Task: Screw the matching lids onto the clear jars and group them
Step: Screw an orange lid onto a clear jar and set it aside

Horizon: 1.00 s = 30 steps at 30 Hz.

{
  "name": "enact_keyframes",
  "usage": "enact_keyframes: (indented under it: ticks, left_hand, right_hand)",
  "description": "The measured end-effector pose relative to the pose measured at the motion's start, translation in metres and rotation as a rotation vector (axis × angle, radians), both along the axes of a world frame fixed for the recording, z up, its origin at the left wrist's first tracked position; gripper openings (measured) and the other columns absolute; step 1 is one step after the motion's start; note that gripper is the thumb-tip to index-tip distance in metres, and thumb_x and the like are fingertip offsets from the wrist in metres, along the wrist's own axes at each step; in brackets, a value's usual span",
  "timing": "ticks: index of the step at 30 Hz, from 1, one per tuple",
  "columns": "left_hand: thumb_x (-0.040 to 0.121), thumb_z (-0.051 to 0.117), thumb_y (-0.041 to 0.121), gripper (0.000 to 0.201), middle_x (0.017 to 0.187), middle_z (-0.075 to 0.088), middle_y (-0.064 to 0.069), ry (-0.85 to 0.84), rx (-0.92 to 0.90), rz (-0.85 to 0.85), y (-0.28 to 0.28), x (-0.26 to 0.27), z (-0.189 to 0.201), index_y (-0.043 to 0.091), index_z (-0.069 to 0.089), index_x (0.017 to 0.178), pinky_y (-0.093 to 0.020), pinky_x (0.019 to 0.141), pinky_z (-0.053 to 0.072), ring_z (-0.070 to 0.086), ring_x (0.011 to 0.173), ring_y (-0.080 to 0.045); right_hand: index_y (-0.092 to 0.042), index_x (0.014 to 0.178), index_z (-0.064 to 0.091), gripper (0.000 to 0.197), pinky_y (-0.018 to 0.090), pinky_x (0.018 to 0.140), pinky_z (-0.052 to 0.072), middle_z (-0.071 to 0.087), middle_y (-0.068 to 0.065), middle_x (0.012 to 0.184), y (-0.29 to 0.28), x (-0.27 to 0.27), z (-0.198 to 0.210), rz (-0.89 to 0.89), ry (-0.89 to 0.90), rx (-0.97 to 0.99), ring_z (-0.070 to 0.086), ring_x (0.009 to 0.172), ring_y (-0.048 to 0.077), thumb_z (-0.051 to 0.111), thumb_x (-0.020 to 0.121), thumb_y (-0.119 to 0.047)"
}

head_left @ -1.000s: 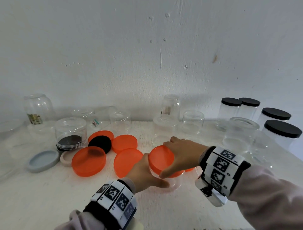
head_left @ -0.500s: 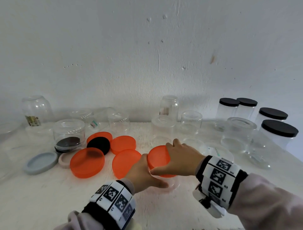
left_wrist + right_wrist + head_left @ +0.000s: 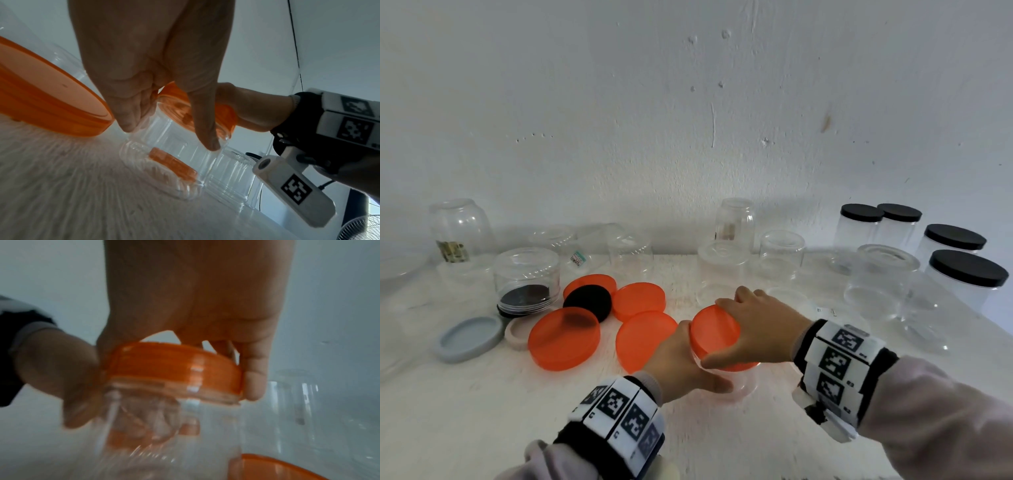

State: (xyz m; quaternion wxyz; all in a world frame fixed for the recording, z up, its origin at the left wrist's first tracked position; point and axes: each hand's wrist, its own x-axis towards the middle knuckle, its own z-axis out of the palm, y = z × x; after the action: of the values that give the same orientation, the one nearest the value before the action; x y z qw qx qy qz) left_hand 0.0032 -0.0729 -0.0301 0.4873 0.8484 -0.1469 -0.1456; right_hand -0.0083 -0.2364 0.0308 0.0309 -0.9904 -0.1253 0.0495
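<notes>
A small clear jar (image 3: 739, 385) (image 3: 185, 155) (image 3: 164, 426) stands on the white table near its front. My left hand (image 3: 681, 366) (image 3: 164, 121) wraps its fingers and thumb round the jar's wall. An orange lid (image 3: 714, 330) (image 3: 179, 113) (image 3: 174, 371) sits on the jar's mouth. My right hand (image 3: 750, 329) (image 3: 174, 369) grips this lid from above, thumb on the near rim and fingers on the far rim. Several loose orange lids (image 3: 565, 337) lie to the left. The right wrist view is blurred.
Several black-lidded clear jars (image 3: 962, 274) stand grouped at the back right. Open clear jars (image 3: 880, 277), some upside down, line the wall. A black lid (image 3: 587, 301), a grey lid (image 3: 469, 337) and a pinkish lid (image 3: 517, 334) lie at the left.
My right hand has turned on the orange lid, its wrist swinging toward me and the fingers shifting round the rim. The left hand keeps holding the jar in place.
</notes>
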Motion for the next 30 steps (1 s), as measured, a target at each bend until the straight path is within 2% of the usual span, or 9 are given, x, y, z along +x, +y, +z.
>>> enact_keyframes:
  ticks: [2,4,7,9,13,18,24,28,30]
  left_hand:
    - [0.052,0.093,0.027,0.090,0.113,0.056,0.013,-0.010,0.001,0.003,0.000,0.000,0.000,0.028,0.039,0.124,-0.024,0.084,0.048,0.055,0.103,-0.005]
    - [0.052,0.093,0.027,0.090,0.112,0.056,0.014,-0.009,0.005,-0.003,-0.001,0.000,0.000,0.027,0.039,0.125,-0.020,0.079,0.046,0.054,0.101,-0.003]
    - [0.053,0.092,0.028,0.091,0.113,0.054,0.015,0.002,0.014,-0.008,-0.001,0.000,0.001,0.029,0.036,0.125,-0.021,0.082,0.044,0.053,0.103,-0.004]
    - [0.053,0.092,0.028,0.091,0.112,0.052,0.017,-0.002,0.013,-0.015,-0.001,-0.001,0.001,0.030,0.035,0.123,-0.015,0.077,0.041,0.051,0.100,-0.001]
    - [0.054,0.092,0.029,0.090,0.110,0.050,0.018,-0.005,0.013,-0.024,-0.001,0.000,0.001,0.033,0.032,0.121,-0.010,0.070,0.038,0.049,0.095,0.003]
    - [0.053,0.092,0.030,0.089,0.110,0.052,0.017,0.004,0.008,-0.017,-0.001,0.001,-0.001,0.034,0.034,0.119,-0.021,0.081,0.042,0.050,0.099,-0.001]
    - [0.050,0.094,0.025,0.096,0.119,0.057,0.007,0.021,0.002,-0.006,-0.001,0.002,-0.002,0.023,0.039,0.128,-0.040,0.100,0.046,0.055,0.112,-0.014]
    - [0.052,0.093,0.027,0.095,0.115,0.053,0.014,0.004,0.021,-0.036,-0.001,0.002,0.000,0.027,0.035,0.128,-0.024,0.089,0.045,0.052,0.106,-0.005]
    - [0.053,0.092,0.028,0.094,0.112,0.052,0.016,0.000,0.019,-0.042,-0.001,0.002,0.001,0.029,0.034,0.126,-0.019,0.081,0.043,0.052,0.101,-0.002]
  right_hand:
    - [-0.024,0.134,0.040,0.106,0.035,0.086,0.041,0.042,0.003,0.125,0.005,-0.005,-0.005,-0.052,-0.051,0.006,0.041,0.109,0.023,0.038,0.054,-0.092]
    - [-0.024,0.136,0.038,0.102,0.035,0.086,0.040,0.040,0.004,0.127,0.007,-0.007,-0.003,-0.071,-0.020,0.013,0.040,0.112,0.024,0.043,0.058,-0.090]
    - [-0.035,0.146,0.019,0.104,0.039,0.094,0.041,0.032,-0.001,0.136,0.000,0.001,0.011,-0.040,0.171,0.036,0.032,0.125,0.023,0.060,0.061,-0.079]
    - [-0.043,0.147,0.008,0.108,0.044,0.100,0.040,0.028,-0.008,0.139,-0.005,0.006,0.019,0.014,0.270,0.034,0.028,0.128,0.019,0.071,0.062,-0.068]
    - [-0.049,0.142,0.015,0.103,0.044,0.098,0.041,0.031,-0.015,0.135,-0.009,0.010,0.020,0.054,0.269,0.050,0.031,0.124,0.015,0.072,0.058,-0.070]
    - [-0.041,0.143,0.020,0.106,0.037,0.092,0.042,0.031,-0.011,0.130,-0.011,0.010,0.013,0.052,0.196,-0.004,0.033,0.120,0.016,0.063,0.055,-0.081]
    - [-0.027,0.138,0.034,0.105,0.032,0.081,0.039,0.037,0.000,0.127,0.000,0.002,0.002,-0.030,0.062,-0.026,0.040,0.112,0.021,0.052,0.054,-0.089]
    - [-0.039,0.145,0.018,0.107,0.041,0.096,0.042,0.030,-0.008,0.136,-0.007,0.007,0.016,-0.005,0.257,0.024,0.033,0.124,0.019,0.066,0.058,-0.076]
    - [-0.041,0.146,0.017,0.107,0.041,0.097,0.043,0.031,-0.012,0.137,-0.010,0.010,0.021,0.021,0.293,0.035,0.036,0.124,0.018,0.071,0.058,-0.071]
